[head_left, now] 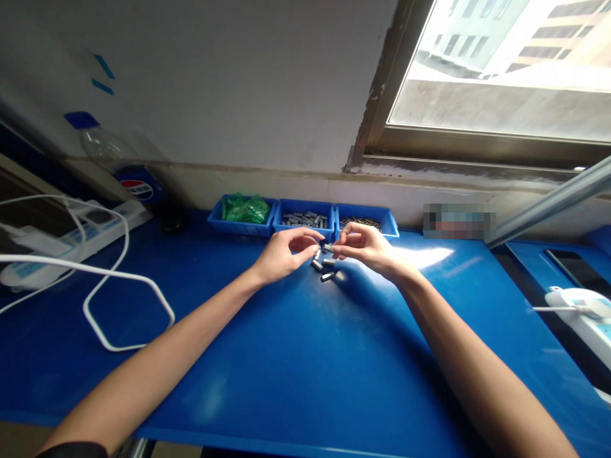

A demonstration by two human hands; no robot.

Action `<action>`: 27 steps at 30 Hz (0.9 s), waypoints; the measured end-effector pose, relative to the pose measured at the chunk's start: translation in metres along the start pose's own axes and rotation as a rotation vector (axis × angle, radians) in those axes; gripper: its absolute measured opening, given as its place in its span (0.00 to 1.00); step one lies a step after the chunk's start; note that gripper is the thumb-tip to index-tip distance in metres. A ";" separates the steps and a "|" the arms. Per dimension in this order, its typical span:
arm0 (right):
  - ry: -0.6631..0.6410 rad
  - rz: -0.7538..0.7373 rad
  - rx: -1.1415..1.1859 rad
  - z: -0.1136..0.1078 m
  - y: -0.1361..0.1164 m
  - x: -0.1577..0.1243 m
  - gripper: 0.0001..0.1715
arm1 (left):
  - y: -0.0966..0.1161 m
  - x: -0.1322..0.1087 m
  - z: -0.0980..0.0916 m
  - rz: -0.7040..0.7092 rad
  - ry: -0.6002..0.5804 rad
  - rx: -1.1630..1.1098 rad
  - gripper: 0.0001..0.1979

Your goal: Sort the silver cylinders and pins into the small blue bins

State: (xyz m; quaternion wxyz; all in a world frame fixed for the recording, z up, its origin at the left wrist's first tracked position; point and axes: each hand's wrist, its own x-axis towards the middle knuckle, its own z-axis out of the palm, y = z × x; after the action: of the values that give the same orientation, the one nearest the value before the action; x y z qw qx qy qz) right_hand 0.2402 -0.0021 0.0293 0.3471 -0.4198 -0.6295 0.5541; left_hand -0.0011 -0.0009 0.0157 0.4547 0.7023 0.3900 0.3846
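Small grey metal cylinders (pixel 328 277), several of them, lie loose on the blue table (pixel 286 356) just below and between my hands. My left hand (pixel 286 256) is curled, with thumb and index fingertips drawn close together beside the pieces; whatever is between them is too small to make out. Facing it, my right hand (pixel 366 249) pinches a small metal cylinder (pixel 327 247) between thumb and index finger. The fingertips of both hands are a short distance apart, in front of the middle blue bin (pixel 305 206), which contains many similar metal pieces.
Beside the middle bin are a left bin (pixel 216 219) with green plastic bags (pixel 245 208) and a right bin (pixel 394 222) with thin brass-coloured pieces (pixel 363 222). A cola bottle (pixel 138 184), power strip (pixel 95 232) and white cable (pixel 88 312) occupy the left; a phone (pixel 575 267) lies right.
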 end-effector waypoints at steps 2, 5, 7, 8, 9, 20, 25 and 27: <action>-0.011 0.027 0.078 0.002 -0.002 -0.001 0.24 | 0.001 -0.001 0.001 0.012 -0.040 -0.023 0.15; -0.042 0.055 0.165 0.004 0.000 -0.002 0.25 | 0.002 -0.002 0.002 0.012 -0.072 -0.068 0.15; -0.054 0.045 0.185 0.006 0.002 -0.002 0.25 | 0.004 -0.001 0.003 -0.011 -0.085 -0.115 0.16; -0.058 0.036 0.189 0.007 0.003 -0.002 0.24 | 0.004 -0.001 0.003 -0.027 -0.094 -0.144 0.16; -0.064 0.029 0.192 0.007 0.004 -0.001 0.24 | 0.005 0.000 0.003 -0.042 -0.102 -0.173 0.16; 0.040 -0.227 -0.642 0.001 0.013 0.004 0.07 | -0.003 0.011 -0.004 -0.090 0.319 -0.394 0.20; 0.004 -0.301 -0.831 0.001 0.023 0.005 0.15 | -0.006 0.011 -0.007 -0.117 0.337 -0.479 0.18; -0.001 -0.309 -0.879 0.000 0.024 0.005 0.16 | -0.005 0.010 -0.006 -0.127 0.315 -0.452 0.15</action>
State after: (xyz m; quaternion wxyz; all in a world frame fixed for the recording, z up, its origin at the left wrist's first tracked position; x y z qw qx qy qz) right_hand 0.2418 0.0034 0.0050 0.2147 -0.4281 -0.8599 0.1767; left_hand -0.0039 0.0116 0.0144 0.5569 0.4886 0.4034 0.5370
